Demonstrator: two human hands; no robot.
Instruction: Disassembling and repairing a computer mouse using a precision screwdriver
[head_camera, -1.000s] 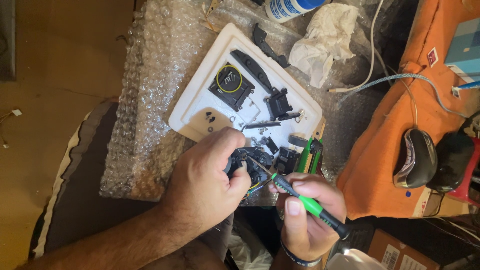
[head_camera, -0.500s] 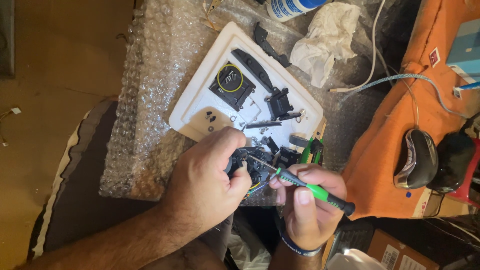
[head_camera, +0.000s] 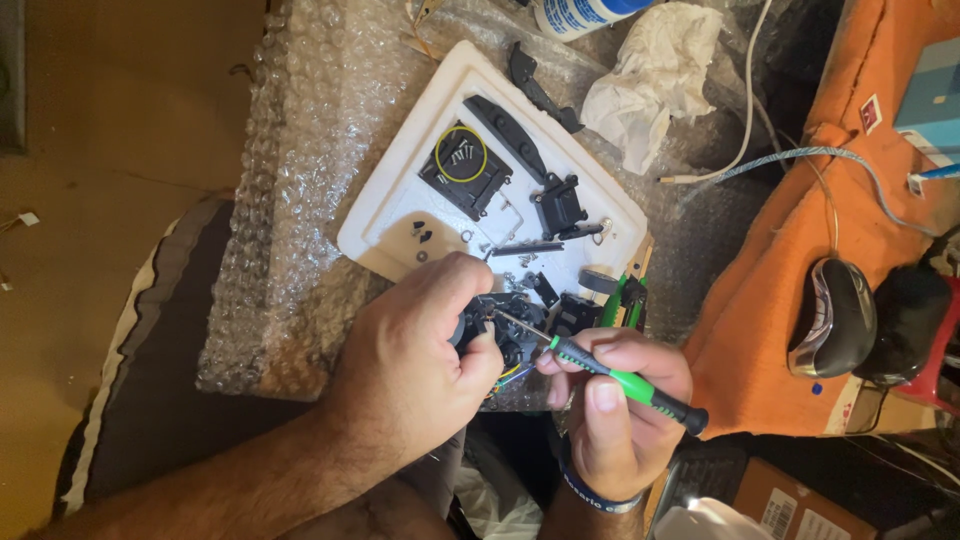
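My left hand (head_camera: 420, 350) grips a small black device (head_camera: 505, 325) with exposed wires, held over the near edge of a white foam tray (head_camera: 400, 180). My right hand (head_camera: 615, 410) holds a green and black screwdriver (head_camera: 625, 382); its thin metal tip points left into the device. On the tray lie several black plastic parts, among them a square piece (head_camera: 465, 172) holding small screws inside a yellow ring, a long curved strip (head_camera: 510, 132) and a blocky part (head_camera: 560, 205). Loose screws are scattered on the tray.
The tray rests on bubble wrap (head_camera: 310, 150). A crumpled white tissue (head_camera: 650, 80) and a white bottle (head_camera: 580, 14) lie at the back. An orange cloth (head_camera: 800, 280) at the right carries a computer mouse (head_camera: 832, 318) and cables. A cardboard box (head_camera: 790, 500) stands lower right.
My right hand has tilted the screwdriver flatter and shifted it, bringing its tip onto the device. My left hand keeps its hold in the same place.
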